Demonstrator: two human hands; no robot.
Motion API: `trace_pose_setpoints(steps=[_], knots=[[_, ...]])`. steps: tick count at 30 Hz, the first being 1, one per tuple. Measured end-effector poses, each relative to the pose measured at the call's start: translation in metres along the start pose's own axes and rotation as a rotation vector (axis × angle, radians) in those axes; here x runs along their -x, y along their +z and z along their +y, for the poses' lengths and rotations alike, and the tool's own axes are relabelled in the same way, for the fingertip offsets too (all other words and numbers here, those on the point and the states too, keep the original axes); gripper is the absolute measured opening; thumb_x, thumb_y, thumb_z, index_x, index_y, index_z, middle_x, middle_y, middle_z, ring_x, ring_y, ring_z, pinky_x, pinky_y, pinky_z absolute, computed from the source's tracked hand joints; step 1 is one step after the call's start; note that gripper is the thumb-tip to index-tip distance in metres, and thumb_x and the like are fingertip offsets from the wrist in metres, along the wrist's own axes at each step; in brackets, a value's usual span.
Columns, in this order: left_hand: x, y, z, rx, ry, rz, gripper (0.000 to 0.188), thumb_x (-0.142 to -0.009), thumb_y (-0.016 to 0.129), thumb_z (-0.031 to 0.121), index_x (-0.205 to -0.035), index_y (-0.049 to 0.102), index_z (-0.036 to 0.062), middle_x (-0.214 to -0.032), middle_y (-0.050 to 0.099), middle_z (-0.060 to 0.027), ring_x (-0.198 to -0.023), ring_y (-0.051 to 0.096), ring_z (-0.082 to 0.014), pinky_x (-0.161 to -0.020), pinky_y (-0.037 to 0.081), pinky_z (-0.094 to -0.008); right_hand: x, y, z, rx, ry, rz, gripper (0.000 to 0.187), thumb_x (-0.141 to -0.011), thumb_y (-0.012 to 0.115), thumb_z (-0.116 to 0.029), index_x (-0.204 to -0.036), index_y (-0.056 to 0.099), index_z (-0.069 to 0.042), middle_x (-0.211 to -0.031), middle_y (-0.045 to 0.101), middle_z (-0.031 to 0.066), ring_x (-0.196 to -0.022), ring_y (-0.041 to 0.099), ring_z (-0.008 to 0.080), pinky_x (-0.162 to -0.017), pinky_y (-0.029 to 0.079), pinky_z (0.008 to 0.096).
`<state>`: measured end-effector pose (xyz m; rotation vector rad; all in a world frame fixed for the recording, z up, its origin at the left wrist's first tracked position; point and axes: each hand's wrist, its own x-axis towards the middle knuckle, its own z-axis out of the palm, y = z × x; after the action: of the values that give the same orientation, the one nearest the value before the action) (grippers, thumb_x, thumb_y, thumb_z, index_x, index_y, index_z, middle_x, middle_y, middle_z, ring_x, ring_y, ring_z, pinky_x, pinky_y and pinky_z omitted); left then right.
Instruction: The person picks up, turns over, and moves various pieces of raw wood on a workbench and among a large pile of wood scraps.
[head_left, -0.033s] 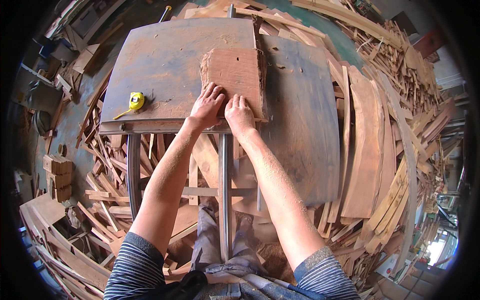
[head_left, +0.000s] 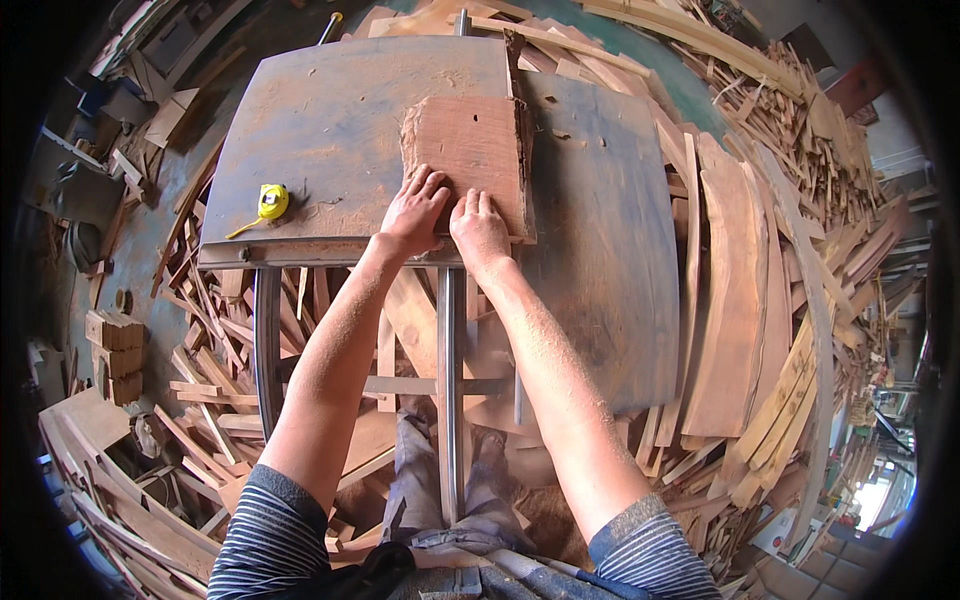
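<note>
A reddish-brown wooden board (head_left: 468, 140) lies flat on the left table panel (head_left: 330, 110), with a rough left edge and a small dark hole near its far end. My left hand (head_left: 413, 208) grips the near left part of the board, fingers stretched over its top. Close beside it, my right hand (head_left: 479, 228) holds the near edge, its fingers pressed together on the surface. Both thumbs are largely hidden. A yellow tape measure (head_left: 272, 202) rests left of my hands, a short length of its blade pulled out. Sawdust clings to my forearms.
A second table panel (head_left: 600, 230) adjoins on the right. Metal rails (head_left: 451, 390) run from under the left panel toward me, between my legs. Offcuts (head_left: 215, 370) pile up on the floor around the table. Long planks (head_left: 735, 290) stand at the right, and stacked wood blocks (head_left: 115, 345) at the left.
</note>
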<state>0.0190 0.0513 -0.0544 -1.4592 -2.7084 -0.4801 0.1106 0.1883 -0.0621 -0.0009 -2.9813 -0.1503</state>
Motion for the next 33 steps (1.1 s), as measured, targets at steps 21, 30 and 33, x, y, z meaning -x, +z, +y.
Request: trace_pose_setpoints(steps=[21, 30, 33], knots=[[0.099, -0.002, 0.034, 0.181, -0.297, 0.054, 0.064, -0.077, 0.082, 0.029, -0.133, 0.057, 0.0097, -0.137, 0.054, -0.0171, -0.112, 0.060, -0.0420, -0.097, 0.049, -0.0490, 0.048, 0.004, -0.019, 0.058, 0.026, 0.132, 0.041, -0.088, 0.061, -0.010, -0.121, 0.064, 0.013, -0.131, 0.062, 0.0276, -0.122, 0.060, 0.0399, -0.100, 0.055, 0.0410], [0.202, -0.018, 0.107, 0.197, -0.316, 0.006, 0.067, -0.076, 0.083, 0.028, -0.133, 0.055, 0.0091, -0.140, 0.051, -0.0190, -0.110, 0.058, -0.0427, -0.095, 0.049, -0.0490, 0.164, -0.033, -0.066, 0.001, -0.008, 0.062, 0.044, -0.089, 0.060, -0.009, -0.127, 0.061, 0.013, -0.137, 0.060, 0.0286, -0.128, 0.057, 0.0425, -0.104, 0.054, 0.0431], [0.240, -0.015, 0.132, 0.193, -0.334, -0.007, 0.069, -0.075, 0.084, 0.029, -0.136, 0.055, 0.0121, -0.146, 0.048, -0.0180, -0.113, 0.057, -0.0403, -0.098, 0.048, -0.0483, 0.208, -0.043, -0.081, 0.023, -0.027, 0.035, 0.046, -0.089, 0.060, -0.010, -0.129, 0.060, 0.012, -0.139, 0.058, 0.0287, -0.131, 0.055, 0.0426, -0.106, 0.053, 0.0428]])
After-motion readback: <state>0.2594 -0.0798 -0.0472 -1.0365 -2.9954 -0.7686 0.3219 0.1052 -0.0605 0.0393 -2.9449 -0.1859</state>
